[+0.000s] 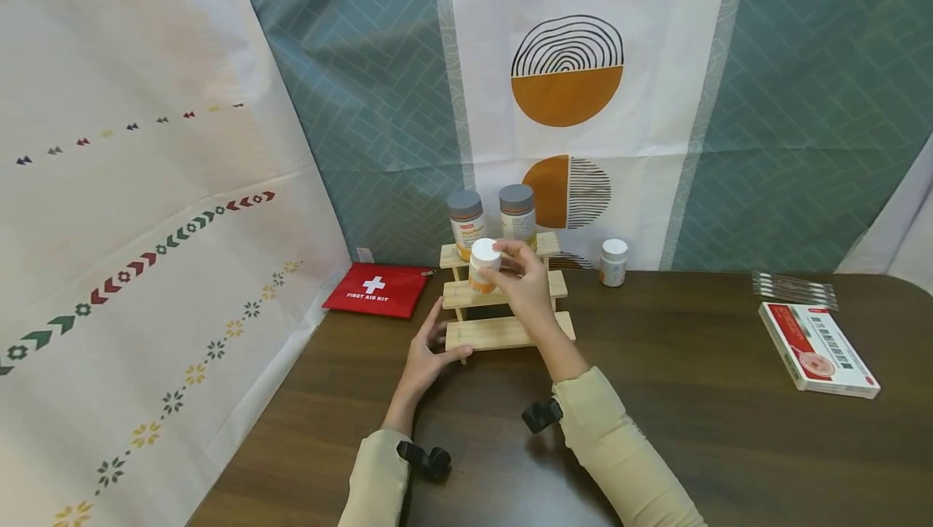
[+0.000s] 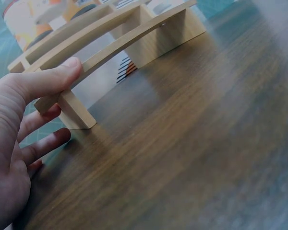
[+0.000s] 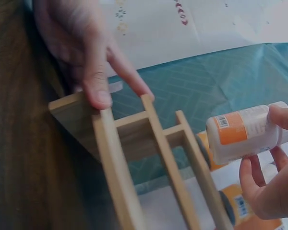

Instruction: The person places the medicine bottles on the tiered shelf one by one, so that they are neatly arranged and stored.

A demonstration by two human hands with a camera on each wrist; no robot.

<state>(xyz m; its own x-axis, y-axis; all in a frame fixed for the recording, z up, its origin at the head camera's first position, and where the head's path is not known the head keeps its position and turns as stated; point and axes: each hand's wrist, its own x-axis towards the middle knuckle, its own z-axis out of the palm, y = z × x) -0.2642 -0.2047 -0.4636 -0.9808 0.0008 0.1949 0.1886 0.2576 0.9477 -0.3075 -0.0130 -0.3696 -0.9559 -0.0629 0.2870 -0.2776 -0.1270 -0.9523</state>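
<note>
A three-tier wooden stand (image 1: 503, 333) stands on the table near the back cloth. My left hand (image 1: 425, 357) grips its left end; in the left wrist view the thumb lies on the lowest step (image 2: 129, 40) and fingers curl beneath. My right hand (image 1: 526, 280) pinches a small white pill bottle (image 1: 484, 268) near its cap, above the middle step. The right wrist view shows the orange label on this bottle (image 3: 240, 132), which looks apart from the stand. Two larger grey-lidded supplement bottles (image 1: 466, 223) stand on the top step.
Left of the stand lies a red first aid kit pouch (image 1: 379, 290). Another white pill bottle (image 1: 613, 262) stands to its right at the back. Farther right are a packet of cotton swabs (image 1: 794, 291) and a red and white medicine box (image 1: 820, 349) on the brown table (image 1: 685, 430).
</note>
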